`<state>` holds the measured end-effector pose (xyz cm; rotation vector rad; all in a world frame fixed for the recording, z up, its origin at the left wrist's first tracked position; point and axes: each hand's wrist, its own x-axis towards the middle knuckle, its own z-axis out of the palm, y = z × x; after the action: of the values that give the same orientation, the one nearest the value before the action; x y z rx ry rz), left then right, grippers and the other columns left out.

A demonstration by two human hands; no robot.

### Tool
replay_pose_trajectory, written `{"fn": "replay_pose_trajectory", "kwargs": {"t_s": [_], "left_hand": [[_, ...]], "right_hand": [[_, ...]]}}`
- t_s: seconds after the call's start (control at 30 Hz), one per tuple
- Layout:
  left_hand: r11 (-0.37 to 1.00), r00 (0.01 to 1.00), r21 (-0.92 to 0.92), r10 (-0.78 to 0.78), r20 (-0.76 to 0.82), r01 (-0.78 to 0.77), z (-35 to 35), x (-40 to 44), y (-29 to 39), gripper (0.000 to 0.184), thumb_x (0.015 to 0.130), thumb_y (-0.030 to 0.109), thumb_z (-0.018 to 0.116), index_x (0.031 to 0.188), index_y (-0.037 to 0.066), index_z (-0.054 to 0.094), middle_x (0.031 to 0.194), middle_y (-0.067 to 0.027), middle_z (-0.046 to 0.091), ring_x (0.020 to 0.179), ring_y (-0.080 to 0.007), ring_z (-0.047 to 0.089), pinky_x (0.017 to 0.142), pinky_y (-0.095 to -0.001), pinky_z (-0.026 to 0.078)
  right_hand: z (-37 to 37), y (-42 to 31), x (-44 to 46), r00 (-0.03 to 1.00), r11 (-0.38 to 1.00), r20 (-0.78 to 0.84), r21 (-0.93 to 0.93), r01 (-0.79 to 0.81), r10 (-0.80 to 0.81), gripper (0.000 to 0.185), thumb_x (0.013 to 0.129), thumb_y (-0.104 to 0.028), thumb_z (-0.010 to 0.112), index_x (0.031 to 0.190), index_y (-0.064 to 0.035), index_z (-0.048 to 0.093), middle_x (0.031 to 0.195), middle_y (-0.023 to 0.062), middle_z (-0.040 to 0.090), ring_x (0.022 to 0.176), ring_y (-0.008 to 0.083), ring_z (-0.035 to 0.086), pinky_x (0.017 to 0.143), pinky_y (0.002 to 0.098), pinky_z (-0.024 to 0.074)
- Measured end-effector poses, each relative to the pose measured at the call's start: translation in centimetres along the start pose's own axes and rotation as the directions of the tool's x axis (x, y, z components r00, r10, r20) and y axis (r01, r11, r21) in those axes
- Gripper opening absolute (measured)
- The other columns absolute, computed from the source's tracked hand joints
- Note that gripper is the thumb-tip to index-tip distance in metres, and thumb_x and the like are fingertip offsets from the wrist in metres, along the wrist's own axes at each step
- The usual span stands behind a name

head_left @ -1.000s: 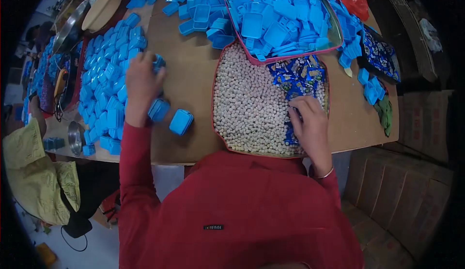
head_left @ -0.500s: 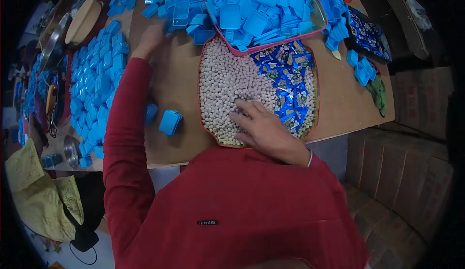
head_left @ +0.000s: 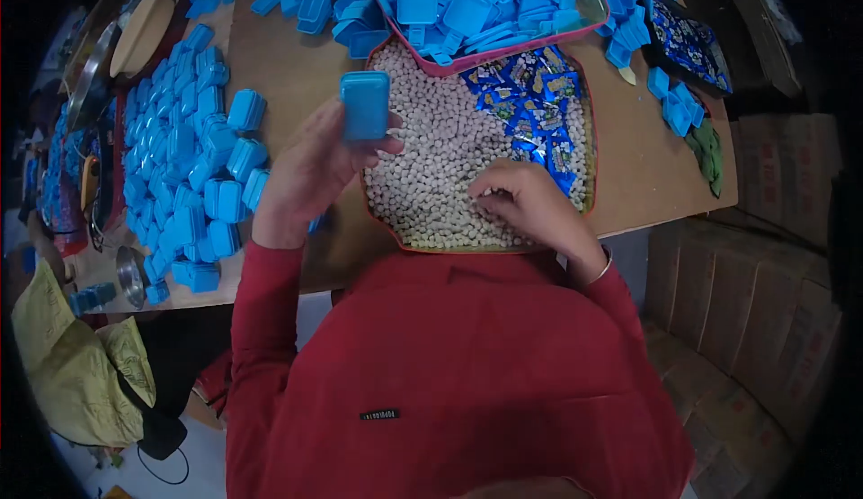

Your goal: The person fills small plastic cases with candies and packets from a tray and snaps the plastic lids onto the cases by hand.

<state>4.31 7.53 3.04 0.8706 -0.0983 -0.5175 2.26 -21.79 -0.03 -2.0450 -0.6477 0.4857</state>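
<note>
My left hand (head_left: 306,180) holds up a small blue plastic box (head_left: 366,108), gripped at its sides between thumb and fingers. The box is above the left edge of a red-rimmed tray (head_left: 373,204). Small round white candies (head_left: 422,166) fill most of that tray. My right hand (head_left: 530,198) is low over the candies, fingers curled and pinched together; what lies between the fingertips is hard to make out. Blue printed sachets (head_left: 530,108) cover the tray's right part, just beyond my right hand.
A pink-rimmed tray (head_left: 503,57) heaped with blue box parts (head_left: 467,13) overlaps the far side of the candy tray. Many closed blue boxes (head_left: 184,153) are piled at left. At right are a dark tray of sachets (head_left: 688,45), a green cloth (head_left: 708,157) and cardboard cartons (head_left: 737,292).
My left hand has come back from the far left and now holds a blue box up. My right hand's spread fingers have curled together. More boxes lie at the pile's right side.
</note>
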Motion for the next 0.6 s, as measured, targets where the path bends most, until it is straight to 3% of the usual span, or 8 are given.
{"fn": "replay_pose_trajectory", "kwargs": {"t_s": [0.1, 0.2, 0.27, 0.33, 0.37, 0.4, 0.5, 0.6], "left_hand": [[0.973, 0.997, 0.228, -0.011, -0.078, 0.028, 2.0, 0.0, -3.2, 0.038, 0.098, 0.024, 0.053, 0.128, 0.001, 0.051, 0.123, -0.0162, 0.060, 0.105, -0.0233, 0.063, 0.083, -0.0284, 0.049], [0.463, 0.994, 0.884, 0.111, 0.011, -0.062, 2.6, 0.4, -5.4, 0.032, 0.077, 0.003, 0.074, 0.102, 0.004, 0.054, 0.099, -0.0045, 0.059, 0.093, -0.0152, 0.060, 0.082, -0.0289, 0.048], [0.419, 0.993, 0.906, 0.116, 0.016, -0.064, 4.8, 0.7, -6.4, 0.057, 0.072, 0.003, 0.077, 0.122, 0.006, 0.050, 0.099, -0.0059, 0.058, 0.092, -0.0167, 0.059, 0.081, -0.0306, 0.048], [0.368, 0.984, 0.919, 0.151, 0.092, -0.143, 5.5, 1.1, -7.5, 0.070, 0.070, 0.004, 0.077, 0.133, 0.007, 0.046, 0.100, -0.0076, 0.058, 0.094, -0.0183, 0.059, 0.082, -0.0310, 0.048], [0.356, 0.969, 0.907, 0.180, 0.171, -0.226, 5.4, 1.3, -7.9, 0.083, 0.069, 0.005, 0.077, 0.142, 0.004, 0.037, 0.104, -0.0142, 0.056, 0.094, -0.0285, 0.057, 0.079, -0.0392, 0.048], [0.354, 0.966, 0.909, 0.209, 0.152, -0.220, 5.5, 1.3, -7.8, 0.084, 0.068, 0.004, 0.077, 0.143, 0.006, 0.037, 0.103, -0.0125, 0.056, 0.094, -0.0259, 0.057, 0.081, -0.0368, 0.048], [0.351, 0.961, 0.921, 0.266, 0.073, -0.167, 5.3, 0.9, -7.3, 0.088, 0.067, -0.001, 0.077, 0.145, 0.009, 0.037, 0.099, -0.0090, 0.057, 0.093, -0.0203, 0.058, 0.084, -0.0322, 0.048], [0.323, 0.962, 0.938, 0.272, 0.037, -0.127, 4.3, 0.0, -6.8, 0.083, 0.066, -0.001, 0.077, 0.140, 0.008, 0.041, 0.099, -0.0087, 0.057, 0.093, -0.0210, 0.058, 0.083, -0.0327, 0.047]], "right_hand": [[-0.6, 0.7, -0.5, 0.999, 0.991, -0.020, 0.129, -0.039, 0.042, 0.014, 0.081, 0.002, 0.068, 0.095, -0.0010, 0.068, 0.089, 0.0088, 0.067, 0.081, 0.0181, 0.066, 0.070, 0.0297, 0.0511], [-2.0, -0.5, -1.5, 0.985, 0.961, -0.110, 0.257, -0.102, 0.134, 0.013, 0.082, 0.001, 0.068, 0.095, -0.0005, 0.068, 0.092, 0.0063, 0.068, 0.082, 0.0142, 0.064, 0.072, 0.0288, 0.0512], [-2.6, -2.2, -1.7, 0.979, 0.969, -0.176, 0.238, -0.061, 0.105, 0.014, 0.081, 0.002, 0.068, 0.095, -0.0006, 0.067, 0.092, 0.0074, 0.066, 0.082, 0.0179, 0.064, 0.073, 0.0294, 0.0511], [-1.8, -3.6, -0.8, 0.982, 0.995, -0.168, 0.034, 0.096, -0.089, 0.017, 0.079, 0.002, 0.069, 0.096, -0.0010, 0.065, 0.094, 0.0099, 0.065, 0.084, 0.0233, 0.064, 0.073, 0.0307, 0.0509], [-1.3, -4.1, -0.5, 0.971, 0.982, -0.152, -0.072, 0.175, -0.184, 0.019, 0.078, 0.002, 0.069, 0.096, -0.0012, 0.065, 0.095, 0.0111, 0.064, 0.085, 0.0260, 0.064, 0.074, 0.0314, 0.0508], [-0.5, -4.7, -0.5, 0.947, 0.967, -0.207, -0.123, 0.225, -0.247, 0.024, 0.076, 0.003, 0.069, 0.099, -0.0021, 0.063, 0.100, 0.0139, 0.061, 0.089, 0.0322, 0.062, 0.074, 0.0344, 0.0502], [-1.4, -5.6, -0.7, 0.922, 0.973, -0.320, -0.152, 0.177, -0.217, 0.025, 0.077, 0.003, 0.068, 0.101, -0.0026, 0.063, 0.106, 0.0142, 0.060, 0.093, 0.0322, 0.062, 0.076, 0.0371, 0.0500], [-1.4, -3.9, -1.5, 0.993, 0.943, -0.101, -0.333, 0.019, -0.056, 0.020, 0.078, -0.002, 0.067, 0.098, -0.0015, 0.064, 0.103, 0.0141, 0.060, 0.093, 0.0334, 0.061, 0.077, 0.0406, 0.0498]]}}
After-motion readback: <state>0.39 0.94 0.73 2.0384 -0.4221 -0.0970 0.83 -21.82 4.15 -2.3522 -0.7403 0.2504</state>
